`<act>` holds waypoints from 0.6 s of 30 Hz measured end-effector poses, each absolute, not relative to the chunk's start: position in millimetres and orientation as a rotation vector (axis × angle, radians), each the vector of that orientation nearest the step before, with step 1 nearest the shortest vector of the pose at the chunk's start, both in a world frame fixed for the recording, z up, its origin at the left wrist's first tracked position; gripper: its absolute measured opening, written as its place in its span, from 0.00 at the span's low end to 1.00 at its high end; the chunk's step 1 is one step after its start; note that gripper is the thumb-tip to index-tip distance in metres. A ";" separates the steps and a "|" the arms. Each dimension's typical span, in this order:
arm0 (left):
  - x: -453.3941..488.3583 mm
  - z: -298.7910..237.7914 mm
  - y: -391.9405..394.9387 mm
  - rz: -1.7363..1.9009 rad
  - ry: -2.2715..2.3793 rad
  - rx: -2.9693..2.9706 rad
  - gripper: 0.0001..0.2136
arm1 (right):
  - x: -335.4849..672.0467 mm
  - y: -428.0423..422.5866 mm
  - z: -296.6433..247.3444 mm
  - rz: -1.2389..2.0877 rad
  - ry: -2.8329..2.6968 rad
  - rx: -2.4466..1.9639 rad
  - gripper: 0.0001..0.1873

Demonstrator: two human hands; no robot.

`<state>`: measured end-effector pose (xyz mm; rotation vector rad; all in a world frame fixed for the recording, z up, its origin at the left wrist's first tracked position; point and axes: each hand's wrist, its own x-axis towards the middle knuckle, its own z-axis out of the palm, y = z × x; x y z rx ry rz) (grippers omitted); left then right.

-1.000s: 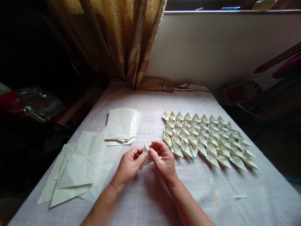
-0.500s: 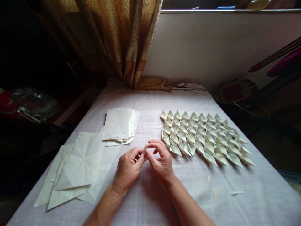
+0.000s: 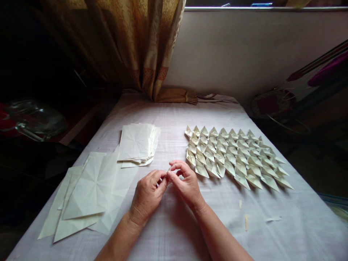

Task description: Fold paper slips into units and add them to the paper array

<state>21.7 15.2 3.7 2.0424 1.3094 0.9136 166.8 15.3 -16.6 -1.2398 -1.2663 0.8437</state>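
My left hand [image 3: 151,192] and my right hand [image 3: 185,183] meet over the middle of the table, fingertips touching. Both pinch a small folded piece of white paper [image 3: 169,169], mostly covered by the fingers. Its shape cannot be made out. Right of my hands, rows of folded paper boats [image 3: 231,154] stand close together. Beyond my left hand lies a stack of creased paper squares [image 3: 135,142]. Nearer on the left, several larger sheets [image 3: 89,192] overlap, the top one with creases fanning out from its middle.
A pale cloth [image 3: 174,116] covers the table. Small paper scraps [image 3: 246,222] lie at the near right. A patterned gold curtain [image 3: 152,47] hangs to the table's far edge, beside a pale wall [image 3: 231,50]. A clear plastic container [image 3: 38,117] is off to the left.
The fingers of both hands have closed further over the folded paper, so less of it shows. The view has shifted slightly; the boats and sheets lie as before.
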 end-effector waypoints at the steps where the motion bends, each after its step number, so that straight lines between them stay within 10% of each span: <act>1: 21.3 3.5 15.3 0.913 1.297 2.044 0.06 | 167.6 15.5 -15.5 0.858 -1.270 -1.231 0.03; 18: 21.2 3.9 16.0 0.930 1.318 1.999 0.06 | 171.9 13.6 -7.7 0.842 -1.383 -1.096 0.05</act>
